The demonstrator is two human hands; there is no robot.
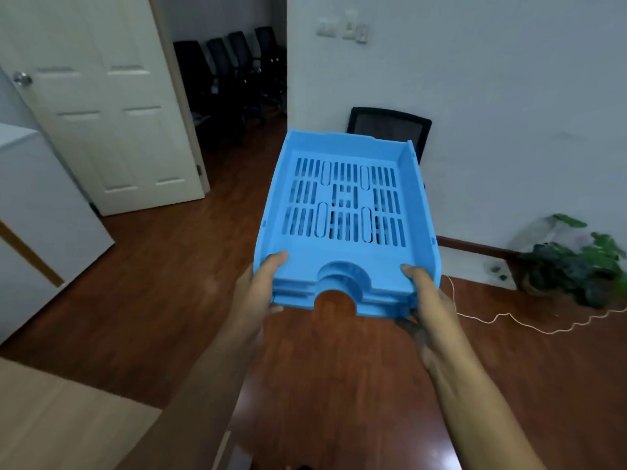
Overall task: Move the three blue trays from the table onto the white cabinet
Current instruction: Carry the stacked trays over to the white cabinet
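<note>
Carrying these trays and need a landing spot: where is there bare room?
Both hands, left hand and right hand, hold the stacked blue plastic trays. The white cabinet's top, far left, looks bare. The light wooden tabletop is bare too. The corner by the green potted plant is cluttered.

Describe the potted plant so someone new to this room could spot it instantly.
Follow the white wall down to its base at the far right. There, on the wooden floor, sits the potted plant, beside a thin pale cord. It is the only green, leafy thing in view.
</note>
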